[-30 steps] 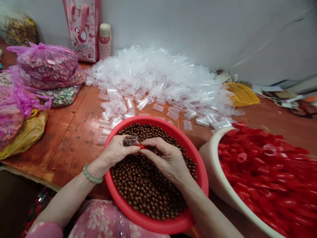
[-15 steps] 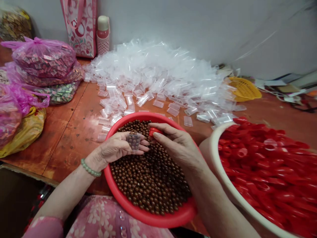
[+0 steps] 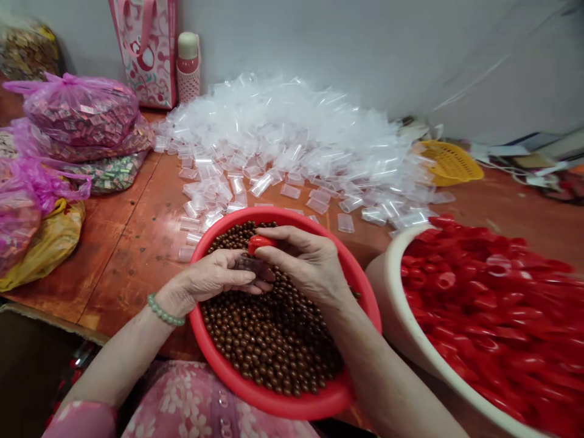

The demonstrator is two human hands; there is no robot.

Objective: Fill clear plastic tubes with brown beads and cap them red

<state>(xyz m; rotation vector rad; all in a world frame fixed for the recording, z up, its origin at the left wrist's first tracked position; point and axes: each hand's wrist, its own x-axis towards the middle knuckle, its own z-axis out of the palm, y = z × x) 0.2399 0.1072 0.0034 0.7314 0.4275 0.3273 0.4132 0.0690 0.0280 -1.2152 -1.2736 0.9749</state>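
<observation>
My left hand (image 3: 214,277) holds a small clear plastic case (image 3: 246,263) between thumb and fingers, over a red basin (image 3: 274,409). Brown balls (image 3: 269,340) lie in that basin, and in this view the case's contents are hard to make out. Pinched between the thumb and fingers of my right hand (image 3: 305,258) is a red plastic cap (image 3: 261,244), just above the case's upper edge. Whether cap and case touch, I cannot tell. A green bead bracelet (image 3: 165,311) circles my left wrist.
A heap of clear cases (image 3: 292,134) covers the table's back. To the right stands a white tub (image 3: 396,286) of red caps (image 3: 488,322). Knotted pink bags (image 3: 79,115) sit at left. A yellow basket (image 3: 449,163), a thermos (image 3: 188,67) and a patterned bag (image 3: 146,55) stand behind.
My right hand has moved left, bringing the red cap over the case. The left hand has turned, its thumb now closed across the case, which showed brown balls inside before.
</observation>
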